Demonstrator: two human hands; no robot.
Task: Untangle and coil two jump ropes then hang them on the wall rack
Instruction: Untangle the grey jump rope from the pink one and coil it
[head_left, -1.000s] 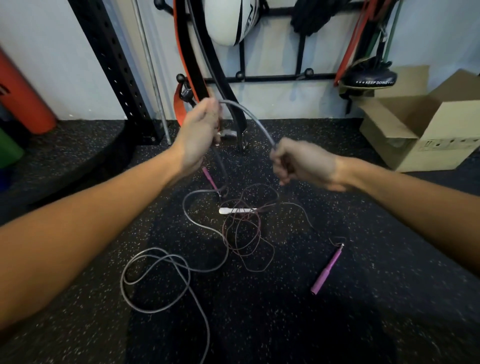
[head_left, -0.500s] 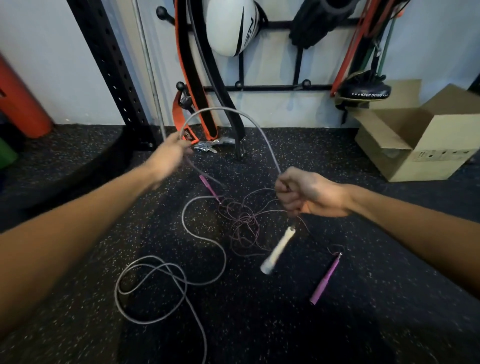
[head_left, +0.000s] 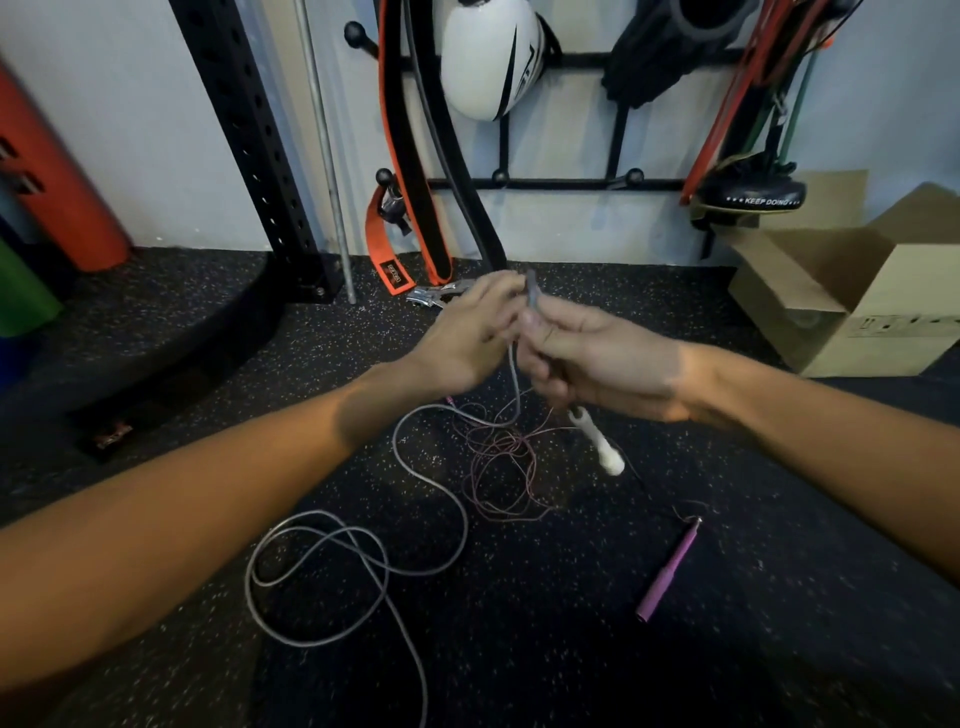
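A: Two hands are meeting mid-scene, above the floor (head_left: 727, 649). What is the left hand (head_left: 467, 332) doing?

B: It's pinching the grey rope (head_left: 431, 483) at a fold that is sticking up between the hands. The fingers are curling in and a bit blurred.

A: And the right hand (head_left: 602, 358)?

B: It's gripping the same grey rope, with the thumb pressing just under the fold. The white handle (head_left: 597, 441) is hanging tilted below that fist. I cannot tell if it is touching the floor.

A: Where is the rest of the rope?

B: One strand is dropping down between the hands, then snaking near and left, and it's lying in loose loops on the floor.

A: And the second rope?

B: The thin maroon rope (head_left: 498, 467) is lying in a tangle under the hands and crossing the grey one. Its pink handle (head_left: 670, 566) is lying near-right, apart from the tangle.

A: The rack?

B: The wall rack (head_left: 561, 183) is sitting far, on the wall, carrying an orange-black belt (head_left: 410, 156) and a white ball (head_left: 488, 57). A cardboard box (head_left: 831, 306) is standing open at far right.
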